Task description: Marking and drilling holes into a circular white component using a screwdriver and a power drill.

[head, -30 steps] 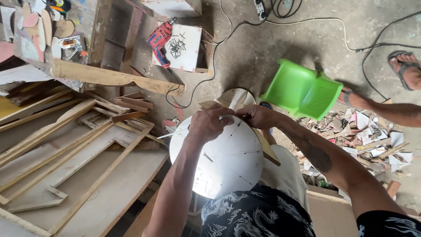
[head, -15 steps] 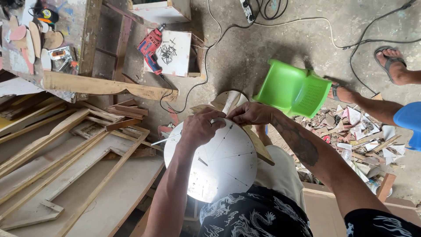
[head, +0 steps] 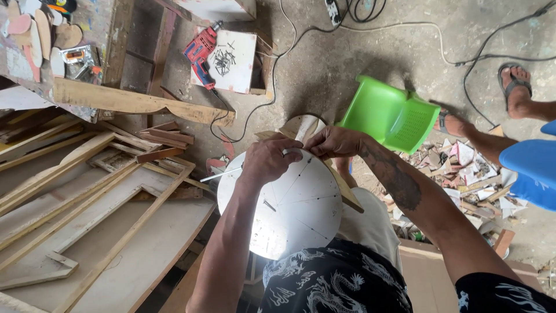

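A white round board (head: 292, 208) with thin pencil lines lies across my lap. My left hand (head: 267, 159) rests curled on its far edge, fingers closed around something small that I cannot make out. Beside it, my right hand (head: 333, 141) pinches at the same far rim, next to a pale wooden piece (head: 305, 126) that sticks out beyond the board. A wooden strip (head: 343, 186) lies under the board's right side. A nail or screw (head: 269, 205) lies on the white surface.
A green plastic chair (head: 389, 114) stands just beyond my hands. Another person's sandalled feet (head: 514, 83) and blue shorts (head: 531, 169) are at the right. A red electric drill (head: 199, 53) and a white board with screws (head: 227, 61) lie ahead; wooden frames (head: 87, 191) at the left, scraps (head: 463, 168) at the right.
The view has shifted slightly. Both hands stay on the far rim of the white board. The other person at the right has come further into view.
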